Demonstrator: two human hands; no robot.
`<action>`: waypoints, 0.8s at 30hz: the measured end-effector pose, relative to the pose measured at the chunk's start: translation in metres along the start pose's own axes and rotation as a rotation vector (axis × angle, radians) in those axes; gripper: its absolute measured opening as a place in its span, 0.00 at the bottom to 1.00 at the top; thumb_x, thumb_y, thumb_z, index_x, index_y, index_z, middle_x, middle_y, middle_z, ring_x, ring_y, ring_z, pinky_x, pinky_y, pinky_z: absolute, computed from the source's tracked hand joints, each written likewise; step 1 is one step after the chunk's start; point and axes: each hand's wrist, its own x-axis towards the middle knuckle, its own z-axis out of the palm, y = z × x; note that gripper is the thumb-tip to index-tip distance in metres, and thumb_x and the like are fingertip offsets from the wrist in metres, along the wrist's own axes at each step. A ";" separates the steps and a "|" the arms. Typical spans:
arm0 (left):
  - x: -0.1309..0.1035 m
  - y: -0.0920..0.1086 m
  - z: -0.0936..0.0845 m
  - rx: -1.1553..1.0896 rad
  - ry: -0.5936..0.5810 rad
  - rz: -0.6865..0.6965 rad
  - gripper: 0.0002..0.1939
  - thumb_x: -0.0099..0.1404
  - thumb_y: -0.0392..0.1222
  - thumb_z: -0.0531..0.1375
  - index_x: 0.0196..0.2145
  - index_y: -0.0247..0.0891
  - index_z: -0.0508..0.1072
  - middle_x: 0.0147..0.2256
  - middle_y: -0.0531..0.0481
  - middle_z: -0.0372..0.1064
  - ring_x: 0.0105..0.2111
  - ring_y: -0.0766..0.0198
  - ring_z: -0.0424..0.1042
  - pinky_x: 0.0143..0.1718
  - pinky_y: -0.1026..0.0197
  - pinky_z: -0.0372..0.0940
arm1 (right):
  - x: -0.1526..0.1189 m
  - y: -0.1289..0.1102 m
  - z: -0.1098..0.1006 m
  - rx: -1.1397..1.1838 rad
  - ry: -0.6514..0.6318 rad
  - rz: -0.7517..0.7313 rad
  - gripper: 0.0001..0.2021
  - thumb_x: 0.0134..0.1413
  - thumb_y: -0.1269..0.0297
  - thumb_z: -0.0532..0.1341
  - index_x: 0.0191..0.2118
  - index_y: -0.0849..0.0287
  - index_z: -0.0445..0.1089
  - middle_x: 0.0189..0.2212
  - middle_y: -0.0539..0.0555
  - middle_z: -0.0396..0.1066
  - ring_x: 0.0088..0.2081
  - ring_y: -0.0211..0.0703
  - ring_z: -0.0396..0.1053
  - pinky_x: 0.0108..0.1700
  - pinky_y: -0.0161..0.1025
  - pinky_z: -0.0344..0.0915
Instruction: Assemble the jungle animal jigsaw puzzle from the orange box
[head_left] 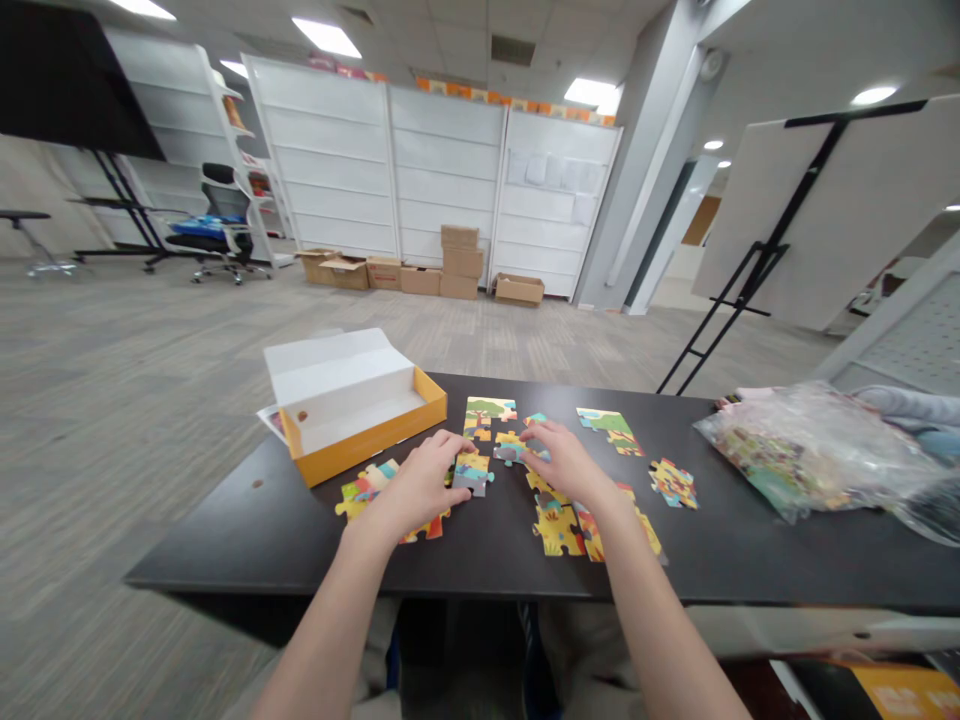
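Head view: puzzle piece [472,472], blue and yellow with a grey edge, flat on the black table [225,540] near its middle, touched at its upper left corner by the fingertips of the left hand [420,487]. Left hand palm down, fingers loosely spread and curved over the tabletop, covering part of a joined strip of pieces [367,490] that runs left toward the box. Right hand [564,462] also palm down just to the right, fingers bent, tips resting on a small blue piece [511,450]; whether pinched or only pressed, cannot tell. Between and behind the two hands, a tree-scene piece [489,412] in green and orange. Under and beside the right wrist, a yellow cluster of joined pieces [559,528] reaching toward the near edge. Farther right, a green piece [609,428] and a lone multicoloured piece [673,483], each apart from the rest. Left of the hands, an open orange box [360,405] with white inside and its flap raised. At the right end of the table, a crumpled clear plastic bag [817,450] with more coloured pieces inside. Beyond the table, grey carpet, cardboard boxes [459,262] against white shelving, an office chair [217,225].
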 end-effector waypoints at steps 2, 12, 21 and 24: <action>0.000 0.001 -0.001 0.023 -0.005 -0.010 0.23 0.57 0.36 0.67 0.50 0.42 0.69 0.53 0.46 0.67 0.54 0.51 0.69 0.57 0.50 0.63 | 0.003 -0.002 0.009 -0.027 -0.013 0.008 0.11 0.60 0.64 0.65 0.48 0.57 0.72 0.49 0.60 0.72 0.54 0.54 0.68 0.56 0.51 0.64; 0.002 0.008 -0.001 0.157 -0.012 -0.102 0.24 0.60 0.40 0.67 0.54 0.41 0.68 0.54 0.44 0.66 0.57 0.49 0.66 0.56 0.50 0.63 | 0.009 0.002 0.024 -0.011 -0.076 0.074 0.20 0.55 0.62 0.69 0.53 0.57 0.71 0.52 0.62 0.73 0.57 0.58 0.67 0.59 0.56 0.62; 0.002 0.009 0.000 0.190 -0.003 -0.121 0.26 0.61 0.39 0.65 0.56 0.42 0.66 0.55 0.44 0.66 0.56 0.50 0.67 0.56 0.50 0.63 | 0.006 -0.007 0.009 0.055 -0.121 0.057 0.19 0.50 0.67 0.71 0.49 0.58 0.72 0.48 0.59 0.73 0.53 0.54 0.70 0.56 0.52 0.65; 0.002 0.009 0.001 0.194 0.010 -0.120 0.26 0.61 0.39 0.64 0.56 0.42 0.65 0.54 0.44 0.66 0.55 0.50 0.67 0.55 0.49 0.63 | 0.003 -0.009 0.005 0.063 -0.121 0.031 0.20 0.49 0.69 0.70 0.49 0.59 0.71 0.48 0.59 0.73 0.52 0.54 0.70 0.56 0.52 0.65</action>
